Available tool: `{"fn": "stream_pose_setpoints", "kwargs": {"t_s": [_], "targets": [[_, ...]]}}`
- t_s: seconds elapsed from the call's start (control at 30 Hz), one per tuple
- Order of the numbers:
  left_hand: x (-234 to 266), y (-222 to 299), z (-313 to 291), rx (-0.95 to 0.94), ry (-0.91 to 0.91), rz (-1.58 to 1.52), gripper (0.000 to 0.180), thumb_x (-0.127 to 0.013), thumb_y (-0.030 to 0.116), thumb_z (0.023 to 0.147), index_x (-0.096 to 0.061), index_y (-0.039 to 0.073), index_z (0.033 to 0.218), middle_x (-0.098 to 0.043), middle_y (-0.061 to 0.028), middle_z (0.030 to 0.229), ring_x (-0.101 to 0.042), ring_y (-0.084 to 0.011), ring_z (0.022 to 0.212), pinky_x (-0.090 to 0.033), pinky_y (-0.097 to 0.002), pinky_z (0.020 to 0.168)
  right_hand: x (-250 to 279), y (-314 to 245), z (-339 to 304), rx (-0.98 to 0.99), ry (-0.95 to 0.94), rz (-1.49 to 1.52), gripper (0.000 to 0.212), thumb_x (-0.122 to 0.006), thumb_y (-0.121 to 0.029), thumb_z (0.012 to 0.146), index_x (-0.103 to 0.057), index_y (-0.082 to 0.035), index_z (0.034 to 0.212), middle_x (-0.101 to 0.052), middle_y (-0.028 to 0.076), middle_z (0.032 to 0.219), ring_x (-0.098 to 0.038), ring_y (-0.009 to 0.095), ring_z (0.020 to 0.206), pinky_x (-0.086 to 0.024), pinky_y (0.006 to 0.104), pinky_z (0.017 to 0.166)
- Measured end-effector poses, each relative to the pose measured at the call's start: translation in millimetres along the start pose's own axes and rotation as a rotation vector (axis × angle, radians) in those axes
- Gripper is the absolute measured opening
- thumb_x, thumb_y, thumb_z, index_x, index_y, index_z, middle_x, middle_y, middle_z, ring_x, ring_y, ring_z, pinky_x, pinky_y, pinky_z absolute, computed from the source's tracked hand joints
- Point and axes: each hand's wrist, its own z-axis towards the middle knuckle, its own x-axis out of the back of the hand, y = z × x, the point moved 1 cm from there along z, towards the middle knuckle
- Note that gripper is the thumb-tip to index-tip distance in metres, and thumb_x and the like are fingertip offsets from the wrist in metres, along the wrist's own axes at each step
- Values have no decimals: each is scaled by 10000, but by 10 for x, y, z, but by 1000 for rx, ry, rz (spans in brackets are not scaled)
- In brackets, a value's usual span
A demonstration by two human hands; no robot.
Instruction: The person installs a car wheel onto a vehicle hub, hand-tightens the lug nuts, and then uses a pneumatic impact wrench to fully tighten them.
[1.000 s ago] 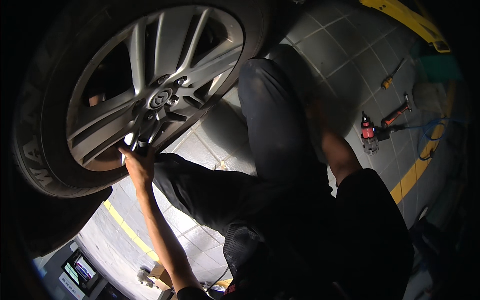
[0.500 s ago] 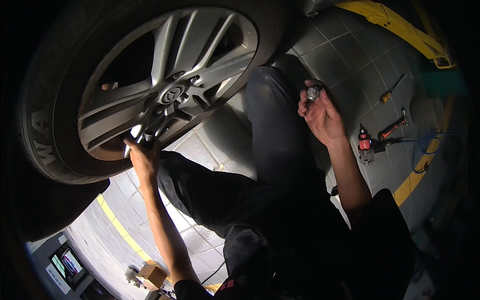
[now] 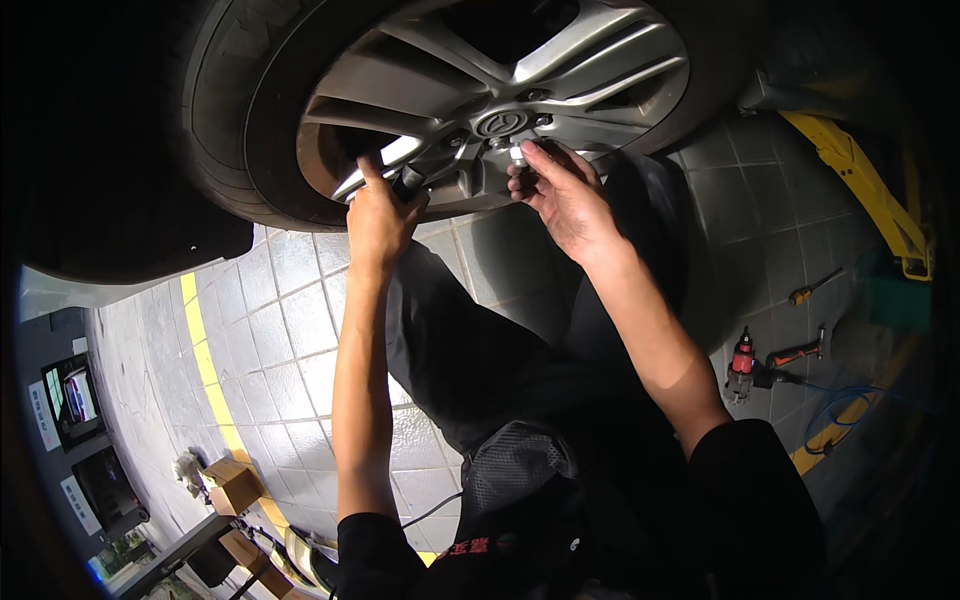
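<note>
The right hand pinches a small silver metal piece, thumb and fingers nearly closed on it, just below the centre cap. Below and left of that cap, the left hand curls about a dark cylinder, 1 finger raised; how firmly, the view cannot tell. The metal piece should be light, rigid and tough, though slick if oily; 2 opposed fingertips on its sides would suit it. The alloy wheel around the cap looks heavy and stiff, best taken by its spokes or tyre. Well right of and below the cap lie a red power tool, a hammer-like tool and a yellow-handled screwdriver
</note>
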Motion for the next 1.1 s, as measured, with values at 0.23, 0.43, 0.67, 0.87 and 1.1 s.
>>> {"fn": "stream_pose_setpoints", "kwargs": {"t_s": [0.23, 0.43, 0.67, 0.87, 1.1], "targets": [[13, 33, -30, 27, 41, -39, 903, -745, 289, 703, -235, -136, 1316, -628, -185, 723, -619, -376, 726, -496, -433, 695, -343, 272, 557, 219, 189, -93, 228, -711, -228, 819, -589, -44, 875, -601, 43, 732, -588, 131, 610, -487, 256, 582], [13, 31, -58, 14, 83, -78, 894, -752, 280, 694, -270, -148, 1314, -633, -153, 695, -626, -345, 701, -503, -410, 669, -602, 403, 558, 282, 327, 95, 223, -680, -160, 839, -552, -6, 938, -610, 76, 767, -610, 152, 640, -534, 274, 617], [45, 16, -49, 28, 63, -85, 894, -752, 281, 696, -271, -144, 1317, -637, -141, 690, -636, -338, 710, -507, -410, 662, -712, 398, 592, 178, 441, 219, 171, -621, -159, 880, -535, -24, 940, -599, 77, 791, -623, 164, 666, -561, 282, 646], [-20, -15, -33, 32, 65, -101, 885, -755, 290, 691, -282, -119, 1317, -641, -141, 706, -638, -338, 706, -509, -412, 669, -707, 403, 647, 145, 444, 299, 190, -591, -210, 903, -550, -24, 909, -583, 64, 839, -621, 166, 738, -562, 275, 710], [-25, -37, -54, 3, 71, -69, 931, -748, 269, 716, -204, -178, 1326, -608, -178, 681, -619, -344, 683, -497, -392, 650, -749, 308, 471, 109, 284, 355, 165, -570, -123, 894, -535, 24, 959, -554, 94, 919, -589, 186, 857, -530, 299, 840]]}}
